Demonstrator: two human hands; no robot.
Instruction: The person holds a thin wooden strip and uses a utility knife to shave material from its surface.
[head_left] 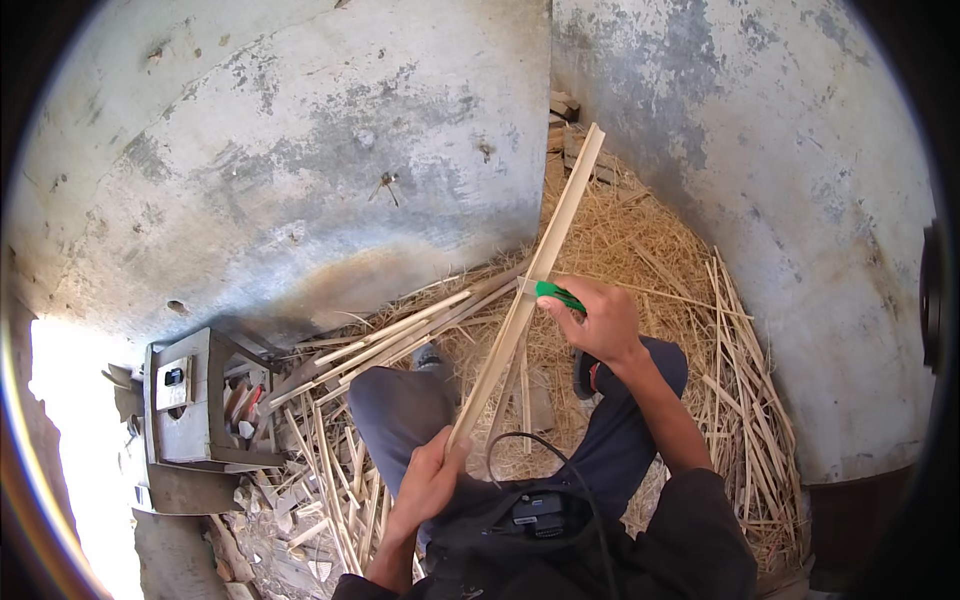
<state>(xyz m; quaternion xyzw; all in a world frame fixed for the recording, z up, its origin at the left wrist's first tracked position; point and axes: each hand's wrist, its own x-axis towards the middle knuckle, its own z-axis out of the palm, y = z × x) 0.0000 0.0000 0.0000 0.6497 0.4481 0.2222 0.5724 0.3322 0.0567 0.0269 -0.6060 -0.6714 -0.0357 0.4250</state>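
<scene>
A: How do the 2 hands stand?
B: The left hand [428, 480] is clenched around the near end of a long, pale wood strip [566, 213]. The right hand [602, 318] grasps a green-handled knife [560, 295], fingers wrapped about the handle.
A: And the blade [527, 286]?
B: It lies across the strip, well apart from the left hand.
A: Where exactly is the strip?
B: Up off the floor, between the knees, slanting away and to the right. Its far end shows in front of the corner where the 2 worn, grey walls [380, 140] meet.
A: What's on the floor?
B: Thin, straw-coloured shavings [650, 235] ahead of the person. Loose strips [745, 430] lie heaped along the right side; others lie at the left, near a wooden box [185, 410].
A: Anything by the waist?
B: A small black device [540, 512], with a black cable [570, 462] looping beside it.
</scene>
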